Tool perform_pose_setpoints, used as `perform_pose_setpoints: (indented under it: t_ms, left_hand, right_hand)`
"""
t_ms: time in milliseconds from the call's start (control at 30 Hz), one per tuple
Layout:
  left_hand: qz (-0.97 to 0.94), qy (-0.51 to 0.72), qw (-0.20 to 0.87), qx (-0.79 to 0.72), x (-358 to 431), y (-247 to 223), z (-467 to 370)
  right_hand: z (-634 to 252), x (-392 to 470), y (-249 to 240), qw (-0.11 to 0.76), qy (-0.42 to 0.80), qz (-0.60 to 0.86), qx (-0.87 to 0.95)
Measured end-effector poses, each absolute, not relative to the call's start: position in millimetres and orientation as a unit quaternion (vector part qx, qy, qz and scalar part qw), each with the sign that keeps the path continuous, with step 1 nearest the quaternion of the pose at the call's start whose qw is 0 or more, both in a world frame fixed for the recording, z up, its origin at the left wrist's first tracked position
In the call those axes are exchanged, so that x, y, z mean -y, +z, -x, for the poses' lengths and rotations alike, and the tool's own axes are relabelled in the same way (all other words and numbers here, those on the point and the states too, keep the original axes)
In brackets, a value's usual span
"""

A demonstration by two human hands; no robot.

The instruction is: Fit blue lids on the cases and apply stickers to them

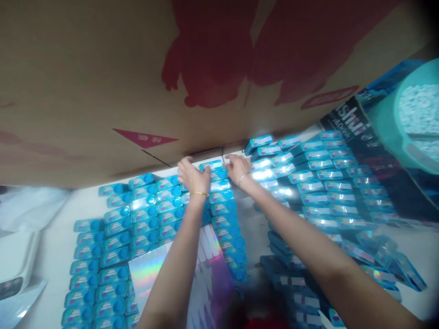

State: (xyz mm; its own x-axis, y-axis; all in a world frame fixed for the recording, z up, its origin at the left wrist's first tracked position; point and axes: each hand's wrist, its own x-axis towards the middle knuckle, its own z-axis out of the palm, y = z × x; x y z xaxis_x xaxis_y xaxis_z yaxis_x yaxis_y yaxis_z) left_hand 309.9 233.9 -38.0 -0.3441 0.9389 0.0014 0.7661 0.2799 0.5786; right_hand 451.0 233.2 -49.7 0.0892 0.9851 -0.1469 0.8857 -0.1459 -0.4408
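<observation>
Small blue boxes (144,214) with colourful print stand in tight rows under and around my hands. My left hand (192,177), with a thin yellow bracelet at its wrist, lies over the far end of these rows, its thumb apart from the fingers and beside a blue box (211,165). On that box's other side, my right hand (238,169), with a silvery bangle, has its fingers bent forward near the box edge. Nothing shows lifted in either hand. Below my left forearm lies a shiny rainbow-coloured sticker sheet (209,278), partly hidden by the arm.
A large cardboard carton (103,91) with red print rises directly beyond the rows. More blue boxes (318,185) stand at the right, some tipped over. A turquoise tub (387,121) of white pieces sits at the far right, a white device (17,260) at the left.
</observation>
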Motion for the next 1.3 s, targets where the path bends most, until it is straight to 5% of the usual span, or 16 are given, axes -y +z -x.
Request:
perform_pose_setpoints:
  t_ms: [300, 433, 533, 867, 1100, 1300]
  left_hand:
    - [-0.585, 0.173, 0.221, -0.761, -244, -31, -298]
    - [-0.692, 0.266, 0.273, -0.613, -199, -16, -243]
    - [-0.745, 0.239, 0.273, -0.56, -142, 2, -182]
    - [-0.808, 0.021, 0.151, -0.57, -33, -7, -107]
    - [-0.829, 0.026, 0.062, -0.556, -22, -14, -110]
    - [-0.819, 0.121, 0.101, -0.551, 3, -10, -114]
  right_hand:
    - [-462, -232, -26, -0.04, 0.19, 0.632, 0.75]
    - [-434, -186, 5, 0.085, 0.108, 0.641, 0.755]
    - [-389, -130, 16, 0.138, 0.168, 0.557, 0.802]
    - [-296, -42, -41, 0.071, 0.27, 0.47, 0.838]
    - [-297, -42, -39, 0.085, 0.271, 0.479, 0.831]
    - [-296, -41, -46, 0.127, 0.284, 0.48, 0.82]
